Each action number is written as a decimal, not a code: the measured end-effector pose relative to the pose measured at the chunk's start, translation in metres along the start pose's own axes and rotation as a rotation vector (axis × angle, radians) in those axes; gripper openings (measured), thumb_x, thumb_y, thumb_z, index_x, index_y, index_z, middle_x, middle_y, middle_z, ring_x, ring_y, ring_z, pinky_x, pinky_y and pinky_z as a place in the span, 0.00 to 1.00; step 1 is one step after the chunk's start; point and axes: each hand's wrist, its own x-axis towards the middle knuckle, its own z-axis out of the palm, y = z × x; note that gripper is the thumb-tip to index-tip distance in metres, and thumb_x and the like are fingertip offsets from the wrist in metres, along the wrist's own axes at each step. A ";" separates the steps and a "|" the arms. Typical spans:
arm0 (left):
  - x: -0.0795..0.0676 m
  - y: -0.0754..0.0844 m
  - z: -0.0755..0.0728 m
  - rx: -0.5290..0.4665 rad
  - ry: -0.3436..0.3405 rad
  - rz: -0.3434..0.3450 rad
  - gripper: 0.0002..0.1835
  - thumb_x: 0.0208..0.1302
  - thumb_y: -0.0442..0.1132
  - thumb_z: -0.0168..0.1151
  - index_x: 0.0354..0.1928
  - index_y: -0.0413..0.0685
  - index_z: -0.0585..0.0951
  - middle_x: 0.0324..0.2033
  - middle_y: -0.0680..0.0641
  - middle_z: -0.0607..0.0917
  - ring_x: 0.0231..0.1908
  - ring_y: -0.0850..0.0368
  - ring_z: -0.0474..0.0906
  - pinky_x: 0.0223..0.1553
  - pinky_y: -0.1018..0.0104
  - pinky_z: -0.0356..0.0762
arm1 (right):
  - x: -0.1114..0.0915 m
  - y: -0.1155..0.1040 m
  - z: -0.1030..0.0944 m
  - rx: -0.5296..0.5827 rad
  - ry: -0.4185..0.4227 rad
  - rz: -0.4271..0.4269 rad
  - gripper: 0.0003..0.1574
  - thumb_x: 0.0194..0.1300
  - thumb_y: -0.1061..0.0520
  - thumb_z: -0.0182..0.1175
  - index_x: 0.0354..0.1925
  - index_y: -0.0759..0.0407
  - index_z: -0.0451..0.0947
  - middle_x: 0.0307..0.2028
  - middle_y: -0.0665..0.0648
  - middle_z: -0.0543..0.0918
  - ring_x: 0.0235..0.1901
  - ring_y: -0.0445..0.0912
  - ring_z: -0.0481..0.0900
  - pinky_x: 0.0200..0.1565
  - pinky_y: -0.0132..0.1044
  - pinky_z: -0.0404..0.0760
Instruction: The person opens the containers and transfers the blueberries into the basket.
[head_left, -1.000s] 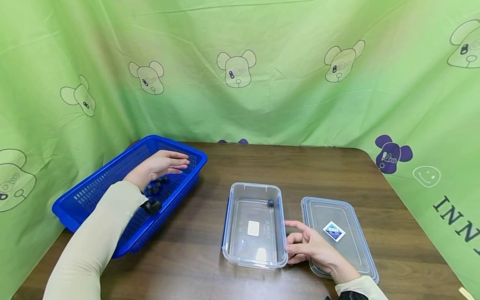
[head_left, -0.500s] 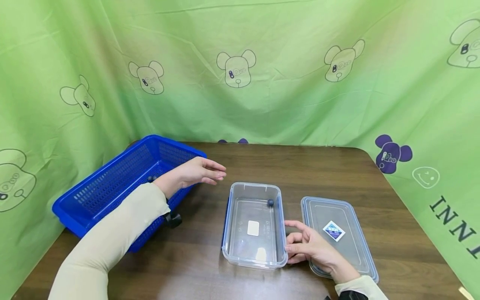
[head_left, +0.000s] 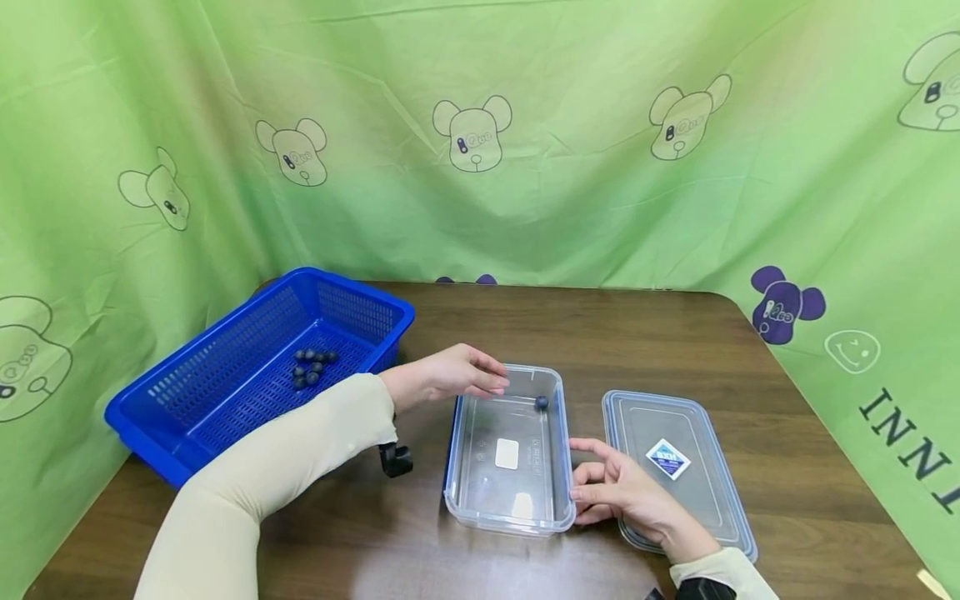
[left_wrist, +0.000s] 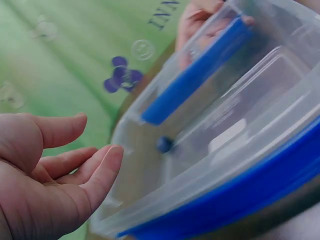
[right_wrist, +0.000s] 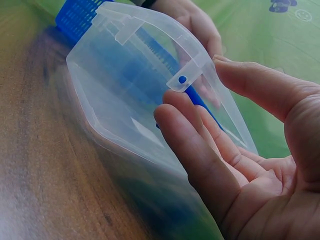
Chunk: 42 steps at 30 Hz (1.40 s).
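Observation:
My left hand hovers over the far left rim of a clear plastic food container. In the left wrist view its thumb stands apart from its relaxed fingers, and I see nothing between them. One blueberry lies inside the container near the far right corner. My right hand touches the container's right outer wall with its fingertips, not wrapped round it. The right wrist view shows those slightly bent fingers beside the wall. Several more blueberries lie in the blue plastic basket on the left.
The container's clear lid lies flat on the wooden table, just right of the container and partly under my right hand. A green printed cloth hangs behind the table and along both sides.
My left hand has moved right and toward me, out of the basket and across to the container's rim, uncovering the blueberries in the basket. The right hand stays at the container's side.

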 end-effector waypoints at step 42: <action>0.067 -0.038 0.064 -0.046 -0.088 -0.154 0.12 0.74 0.27 0.51 0.29 0.41 0.75 0.26 0.45 0.79 0.26 0.58 0.79 0.33 0.68 0.84 | -0.001 -0.001 0.003 0.011 -0.002 0.004 0.36 0.66 0.72 0.59 0.65 0.67 0.52 0.36 0.54 0.83 0.32 0.49 0.87 0.36 0.44 0.88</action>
